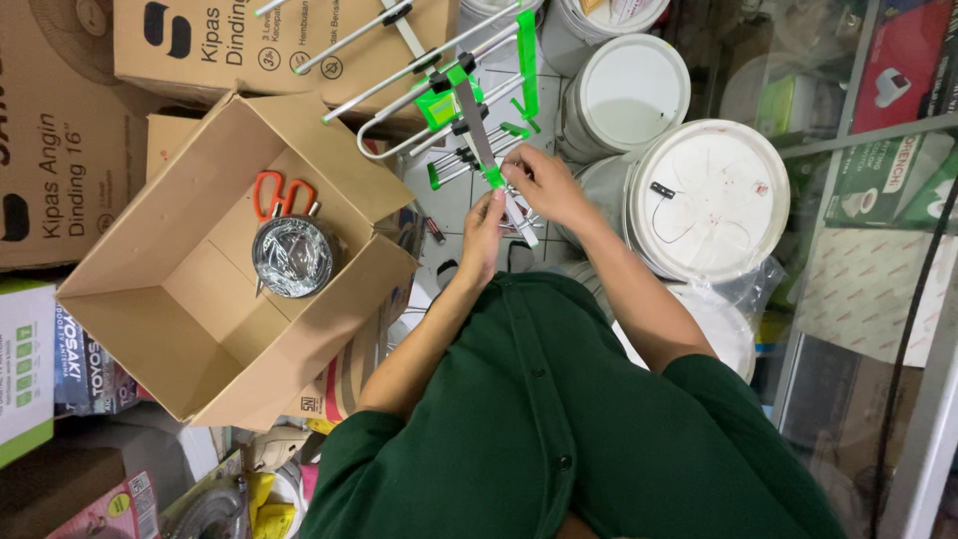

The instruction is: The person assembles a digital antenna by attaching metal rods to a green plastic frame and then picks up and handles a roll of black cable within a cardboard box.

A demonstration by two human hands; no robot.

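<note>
Dark green shirt cloth with a buttoned front fills the lower middle of the view, closest to the lens, and both bare forearms reach up from it. Above them sits a television antenna of silver metal rods and bright green plastic clips, held over a white tiled floor near the top centre. The left hand has its fingers pinched narrow on the lower end of the antenna's grey centre bar, and the right hand curls its fingers closed around the same end from the other side, the two hands touching. Just right of the hands stand round white plastic paint buckets with lids, one carrying a small black part on a thin wire. To the left lies an open brown cardboard box, holding a shiny silver coil of wire and orange-handled scissors that touch it. Printed cardboard cartons are stacked beyond that box, along the left edge.
</note>
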